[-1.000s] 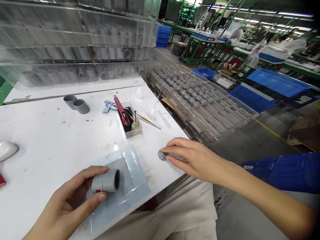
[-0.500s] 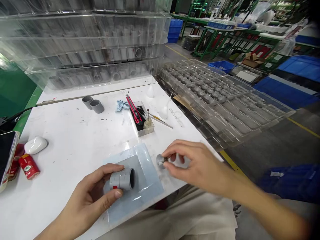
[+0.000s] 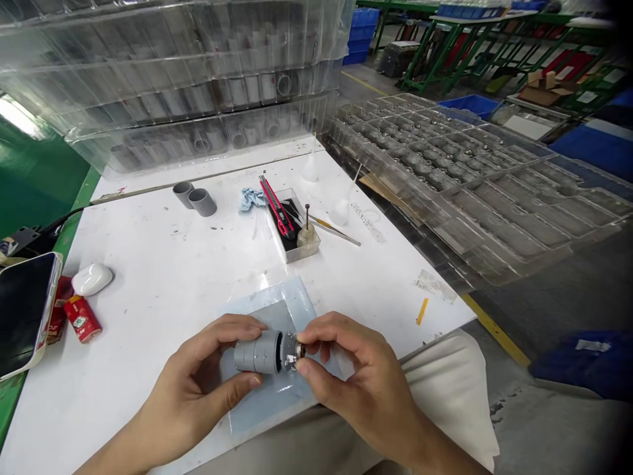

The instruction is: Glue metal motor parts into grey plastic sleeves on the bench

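My left hand [image 3: 208,376] is closed around a grey plastic cylinder [image 3: 254,354] lying sideways above the blue mat, its open end facing right. Between thumb and fingertips, my right hand [image 3: 351,369] pinches a small round metal part [image 3: 291,353] with a grey disc face and small tabs. That part sits right at the cylinder's open mouth; whether its edge has entered the rim I cannot tell. Below both hands lies the pale blue mat [image 3: 301,300] with a grey square on it.
Two grey tubes [image 3: 202,202] stand toward the back. A box [image 3: 302,252] holds a red utility knife [image 3: 277,208] and a small bottle [image 3: 306,236]. At left are a phone [image 3: 27,316] and a red can-shaped object [image 3: 82,319]. Clear trays [image 3: 494,191] lie beyond the table's right edge.
My right hand has moved left, carrying the small metal part up to the cylinder's mouth. The cylinder has shifted slightly right in my left hand, and the camera view has turned a little.
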`<state>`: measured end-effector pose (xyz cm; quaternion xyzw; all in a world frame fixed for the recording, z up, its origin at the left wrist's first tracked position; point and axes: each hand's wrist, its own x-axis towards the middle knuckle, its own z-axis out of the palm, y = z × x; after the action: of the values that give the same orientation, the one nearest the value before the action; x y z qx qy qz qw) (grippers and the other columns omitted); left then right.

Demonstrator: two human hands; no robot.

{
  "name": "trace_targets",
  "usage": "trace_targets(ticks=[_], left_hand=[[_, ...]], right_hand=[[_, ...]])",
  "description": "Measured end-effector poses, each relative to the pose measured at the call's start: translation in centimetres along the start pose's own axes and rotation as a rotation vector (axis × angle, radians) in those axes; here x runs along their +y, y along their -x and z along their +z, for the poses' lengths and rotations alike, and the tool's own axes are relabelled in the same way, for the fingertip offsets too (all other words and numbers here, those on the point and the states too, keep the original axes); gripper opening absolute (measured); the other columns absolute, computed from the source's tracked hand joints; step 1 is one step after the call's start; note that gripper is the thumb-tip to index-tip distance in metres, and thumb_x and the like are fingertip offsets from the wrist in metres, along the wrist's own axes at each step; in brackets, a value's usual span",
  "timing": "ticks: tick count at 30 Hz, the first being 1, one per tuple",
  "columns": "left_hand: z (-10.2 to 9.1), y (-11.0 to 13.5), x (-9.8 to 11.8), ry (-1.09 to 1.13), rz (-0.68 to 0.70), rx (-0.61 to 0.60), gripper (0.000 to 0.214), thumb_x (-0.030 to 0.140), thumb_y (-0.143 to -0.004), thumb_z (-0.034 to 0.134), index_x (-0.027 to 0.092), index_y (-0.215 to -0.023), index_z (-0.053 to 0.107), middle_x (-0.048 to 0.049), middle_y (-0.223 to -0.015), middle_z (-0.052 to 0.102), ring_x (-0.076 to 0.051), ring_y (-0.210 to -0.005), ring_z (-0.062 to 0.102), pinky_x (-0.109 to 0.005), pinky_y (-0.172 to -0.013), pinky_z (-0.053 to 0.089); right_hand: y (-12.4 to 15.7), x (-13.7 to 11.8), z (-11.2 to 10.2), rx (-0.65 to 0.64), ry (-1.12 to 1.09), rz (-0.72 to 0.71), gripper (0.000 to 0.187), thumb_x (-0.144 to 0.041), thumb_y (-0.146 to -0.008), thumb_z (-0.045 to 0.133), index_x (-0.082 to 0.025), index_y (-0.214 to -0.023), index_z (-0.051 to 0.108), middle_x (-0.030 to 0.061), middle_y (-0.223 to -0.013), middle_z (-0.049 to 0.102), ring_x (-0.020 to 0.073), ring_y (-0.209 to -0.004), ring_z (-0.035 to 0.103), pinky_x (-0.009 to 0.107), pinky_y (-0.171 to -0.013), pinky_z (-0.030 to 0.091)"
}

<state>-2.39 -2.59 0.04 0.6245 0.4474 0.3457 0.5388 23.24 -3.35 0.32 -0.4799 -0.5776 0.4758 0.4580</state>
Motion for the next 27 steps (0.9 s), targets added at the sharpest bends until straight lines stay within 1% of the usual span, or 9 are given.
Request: trace_targets(ticks=[6,9,12,17,22,27], left_hand=[[0.1,0.04,-0.12,-0.014,0.004,0.001,0.04,0.016,-0.097,0.078,0.043,-0.126,0.072,-0.0005,-0.135,0.073,-0.021,-0.134,0.062,-0.027,-0.109,0.054],[0.15,-0.01,-0.08,-0.011,0.005,0.014,0.039,0.017,-0.096,0.079,0.042,-0.125,0.073,-0.0019,-0.134,0.073,-0.022,-0.133,0.063,-0.028,-0.107,0.056],[0.11,-0.03,0.05,-0.013,0.004,0.022,0.036,0.019,-0.095,0.08,0.04,-0.124,0.075,-0.0038,-0.133,0.074,-0.025,-0.13,0.065,-0.031,-0.104,0.058],[0.04,-0.03,0.14,-0.039,-0.007,-0.013,0.04,0.018,-0.097,0.078,0.046,-0.125,0.072,0.0003,-0.136,0.072,-0.022,-0.13,0.064,-0.028,-0.103,0.057],[0.16,-0.13,0.05,-0.038,0.007,-0.006,0.038,0.018,-0.096,0.078,0.042,-0.124,0.073,-0.0025,-0.133,0.073,-0.024,-0.129,0.065,-0.031,-0.104,0.058],[0.13,-0.13,0.06,-0.041,0.006,-0.013,0.04,0.018,-0.096,0.079,0.044,-0.124,0.071,-0.0003,-0.134,0.073,-0.022,-0.127,0.065,-0.028,-0.102,0.058]], right_hand=[[0.13,-0.09,0.19,-0.007,-0.004,0.061,0.015,-0.025,-0.085,0.082,-0.029,-0.099,0.08,-0.0018,-0.091,0.074,0.0131,-0.079,0.066,0.025,-0.075,0.057],[0.09,-0.17,0.27,0.0,-0.002,0.077,0.013,-0.026,-0.085,0.082,-0.028,-0.098,0.08,-0.0013,-0.089,0.075,0.0135,-0.078,0.066,0.025,-0.074,0.058],[0.03,-0.27,0.29,-0.006,0.003,0.079,0.014,-0.027,-0.084,0.083,-0.027,-0.098,0.081,-0.0008,-0.089,0.075,0.0143,-0.078,0.067,0.026,-0.073,0.058],[0.03,-0.35,0.27,0.001,0.007,0.065,0.014,-0.026,-0.084,0.083,-0.028,-0.098,0.081,-0.0015,-0.089,0.076,0.0135,-0.078,0.067,0.025,-0.073,0.058],[0.05,-0.35,0.17,0.001,0.01,0.056,0.015,-0.026,-0.084,0.083,-0.028,-0.098,0.081,-0.0012,-0.09,0.076,0.0137,-0.078,0.066,0.025,-0.073,0.058],[-0.04,-0.44,0.15,-0.003,0.022,0.047,0.015,-0.026,-0.084,0.084,-0.029,-0.098,0.081,-0.0025,-0.089,0.077,0.0125,-0.076,0.065,0.023,-0.072,0.057]])
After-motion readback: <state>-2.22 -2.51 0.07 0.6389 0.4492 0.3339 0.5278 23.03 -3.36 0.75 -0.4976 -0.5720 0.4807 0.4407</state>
